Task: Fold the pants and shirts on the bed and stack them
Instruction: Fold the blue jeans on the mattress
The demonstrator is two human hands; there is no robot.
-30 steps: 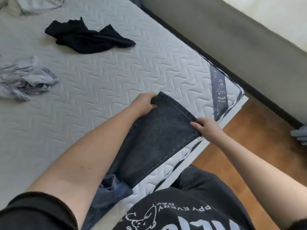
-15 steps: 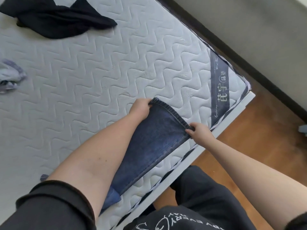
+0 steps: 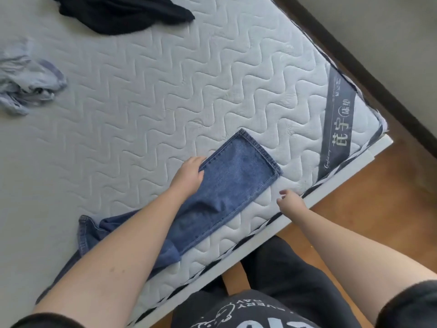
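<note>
Left hand [image 3: 189, 176] pinches the jeans [image 3: 236, 183] leg's edge on the bed [image 3: 142, 102]; right hand [image 3: 289, 202] hangs loose, holding nothing. Black garment [image 3: 123, 13] and pale shirt [image 3: 26, 84] lie well apart.

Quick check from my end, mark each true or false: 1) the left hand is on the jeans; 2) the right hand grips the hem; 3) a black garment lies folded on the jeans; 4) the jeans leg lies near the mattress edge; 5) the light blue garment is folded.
1) True: the left hand grips the side edge of the jeans.
2) False: the right hand is off the fabric, holding nothing.
3) False: the black garment lies crumpled, far up the mattress.
4) True.
5) False: the light blue garment is bunched up at the left.
</note>
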